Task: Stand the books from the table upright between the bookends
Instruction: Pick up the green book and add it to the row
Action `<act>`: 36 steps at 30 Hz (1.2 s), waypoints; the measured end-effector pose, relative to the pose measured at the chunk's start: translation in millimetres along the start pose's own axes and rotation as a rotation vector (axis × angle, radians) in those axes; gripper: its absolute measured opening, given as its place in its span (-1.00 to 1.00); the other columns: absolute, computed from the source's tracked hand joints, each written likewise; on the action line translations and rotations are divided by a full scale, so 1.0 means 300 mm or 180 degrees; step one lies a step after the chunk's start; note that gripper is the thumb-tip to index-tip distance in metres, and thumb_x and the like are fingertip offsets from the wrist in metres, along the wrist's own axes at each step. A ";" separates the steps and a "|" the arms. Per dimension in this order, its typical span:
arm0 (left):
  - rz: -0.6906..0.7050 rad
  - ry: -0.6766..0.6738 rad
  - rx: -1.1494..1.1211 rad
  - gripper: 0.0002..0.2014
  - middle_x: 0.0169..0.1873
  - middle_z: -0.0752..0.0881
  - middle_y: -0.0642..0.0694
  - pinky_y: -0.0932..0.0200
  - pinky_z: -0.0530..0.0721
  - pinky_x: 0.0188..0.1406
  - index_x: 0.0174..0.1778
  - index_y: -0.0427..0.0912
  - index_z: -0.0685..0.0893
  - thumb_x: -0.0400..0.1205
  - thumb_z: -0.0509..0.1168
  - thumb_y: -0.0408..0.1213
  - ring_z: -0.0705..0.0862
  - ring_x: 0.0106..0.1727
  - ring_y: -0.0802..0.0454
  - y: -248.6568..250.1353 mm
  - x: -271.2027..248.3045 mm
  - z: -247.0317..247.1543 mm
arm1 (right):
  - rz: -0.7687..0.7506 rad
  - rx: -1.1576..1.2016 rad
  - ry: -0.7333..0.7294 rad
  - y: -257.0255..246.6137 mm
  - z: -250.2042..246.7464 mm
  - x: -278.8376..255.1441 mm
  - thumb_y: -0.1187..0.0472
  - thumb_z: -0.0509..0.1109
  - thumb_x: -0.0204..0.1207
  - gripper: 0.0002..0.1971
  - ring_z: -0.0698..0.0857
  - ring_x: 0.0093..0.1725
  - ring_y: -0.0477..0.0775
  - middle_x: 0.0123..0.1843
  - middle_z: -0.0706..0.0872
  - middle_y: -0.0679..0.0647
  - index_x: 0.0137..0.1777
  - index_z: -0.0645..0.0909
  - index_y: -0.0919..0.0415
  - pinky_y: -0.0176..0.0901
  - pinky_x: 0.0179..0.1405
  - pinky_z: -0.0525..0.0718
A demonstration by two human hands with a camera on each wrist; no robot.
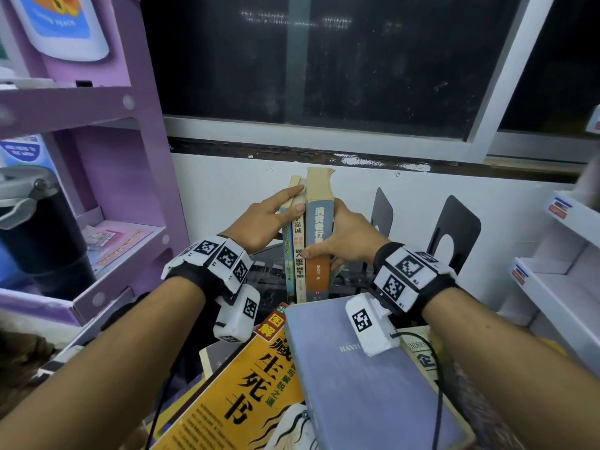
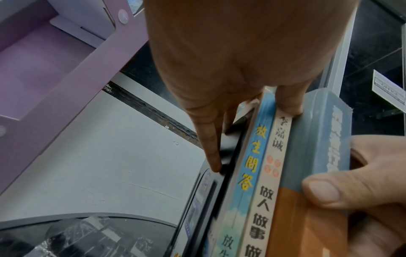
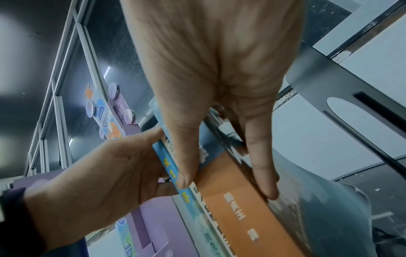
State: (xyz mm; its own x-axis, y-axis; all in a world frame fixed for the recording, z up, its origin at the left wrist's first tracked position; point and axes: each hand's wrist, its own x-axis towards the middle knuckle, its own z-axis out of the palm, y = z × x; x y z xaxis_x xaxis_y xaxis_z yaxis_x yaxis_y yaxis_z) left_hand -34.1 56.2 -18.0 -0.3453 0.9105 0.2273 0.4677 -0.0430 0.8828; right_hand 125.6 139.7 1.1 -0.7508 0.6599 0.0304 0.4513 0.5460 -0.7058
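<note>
A: What lies nearest the person?

B: A loose pile of flat books at the lower edge of the head view: a grey-blue hardcover (image 1: 367, 384) on top, overlapping a yellow book (image 1: 240, 384) with large black characters. More lie beneath, but their covers are mostly hidden and cut off by the frame.

A: And the hands?

B: Beyond the pile, both clasp three upright books standing spine-out. The left hand (image 1: 263, 219) has its thumb across the spines of the blue-spined book (image 1: 287, 251) and the cream-spined book (image 1: 298, 248), its fingers reaching round the left side. The right hand (image 1: 344, 238) grips the thicker grey-and-orange book (image 1: 319, 222), thumb on the spine, fingers curled round the right cover.

A: Is anything holding that row on the left?

B: The left wrist view shows a dark upright plate (image 2: 230, 156) against the blue-spined book, a fingertip touching it. Whether it is a bookend cannot be told; the hand hides it in the head view.

A: On the right?

B: Two black metal bookends (image 1: 461, 235) stand apart from the held books, with open room between them and the grey-and-orange book. Their bases are hidden behind the right wrist.

A: Farther off?

B: A white wall under a dark window (image 1: 324, 60). A purple shelf unit (image 1: 107, 157) closes the left side, a white shelf (image 1: 558, 254) the right; what they hold is too blurred to name.
</note>
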 end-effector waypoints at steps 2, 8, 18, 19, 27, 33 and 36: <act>-0.0068 0.0004 -0.0096 -0.55 0.41 0.60 -0.07 -0.10 0.67 0.28 0.52 0.26 0.41 0.69 0.24 0.00 0.64 0.31 -0.04 0.003 0.000 -0.002 | -0.0013 0.0005 0.0036 -0.002 0.003 0.005 0.22 0.71 0.25 -0.11 0.75 -0.04 0.11 0.05 0.62 -0.01 0.48 0.22 0.10 0.11 -0.42 0.81; -0.0119 0.0003 -0.0352 -0.54 0.35 0.64 -0.03 0.28 0.74 -0.07 0.55 0.22 0.42 0.70 0.24 -0.13 0.69 0.18 0.11 0.011 0.001 0.005 | 0.0036 -0.0006 0.0098 0.001 0.007 0.030 0.22 0.71 0.26 -0.15 0.79 -0.03 0.17 0.10 0.65 0.06 0.44 0.24 0.10 0.11 -0.42 0.81; -0.0074 -0.0014 -0.0218 -0.53 0.47 0.56 0.03 -0.12 0.58 0.40 0.51 0.39 0.40 0.66 0.27 0.02 0.61 0.36 0.03 0.002 -0.001 0.001 | 0.0086 0.0051 0.0091 0.004 0.006 0.061 0.24 0.71 0.26 -0.14 0.81 -0.04 0.23 0.16 0.67 0.15 0.46 0.25 0.10 0.18 -0.38 0.82; -0.0084 -0.0011 -0.0213 -0.53 0.46 0.57 0.02 -0.12 0.58 0.40 0.50 0.39 0.40 0.66 0.27 0.02 0.62 0.36 0.03 0.003 -0.002 0.002 | 0.0092 0.0053 0.0079 0.005 0.006 0.061 0.24 0.71 0.26 -0.14 0.81 -0.04 0.23 0.16 0.67 0.15 0.46 0.24 0.10 0.18 -0.37 0.82; -0.0096 0.0067 -0.0103 -0.53 0.40 0.61 -0.04 -0.06 0.64 0.32 0.53 0.30 0.38 0.68 0.24 0.01 0.67 0.27 0.02 0.026 -0.020 0.017 | 0.0072 -0.0035 -0.0046 0.009 0.002 0.051 0.13 0.68 0.31 -0.12 0.81 -0.03 0.15 0.18 0.69 0.14 0.51 0.20 0.06 0.14 -0.31 0.83; -0.0173 0.0195 0.0040 -0.53 0.33 0.64 -0.10 -0.12 0.65 0.29 0.54 0.19 0.38 0.69 0.22 0.03 0.68 0.24 -0.05 0.060 -0.051 0.033 | 0.0114 -0.0142 -0.0221 0.009 -0.026 0.010 0.07 0.64 0.37 -0.09 0.75 0.04 0.11 0.28 0.64 0.12 0.59 0.12 0.04 0.09 -0.12 0.83; -0.0258 0.0254 0.0041 -0.49 0.33 0.62 -0.12 -0.15 0.67 0.25 0.58 0.13 0.32 0.69 0.22 0.01 0.66 0.25 -0.09 0.075 -0.079 0.037 | 0.0223 -0.0302 -0.0201 0.012 -0.055 -0.028 -0.04 0.60 0.40 -0.09 0.69 0.16 0.15 0.39 0.55 0.13 0.62 0.12 0.07 0.14 0.05 0.79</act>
State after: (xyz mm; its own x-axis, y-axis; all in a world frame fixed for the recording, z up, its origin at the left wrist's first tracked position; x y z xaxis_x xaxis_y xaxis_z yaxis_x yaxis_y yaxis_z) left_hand -6.5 38.0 -8.1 -0.4460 0.8751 0.1878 0.4459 0.0354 0.8944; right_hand 141.4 144.7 9.9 -0.7433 0.6659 -0.0633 0.5450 0.5480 -0.6345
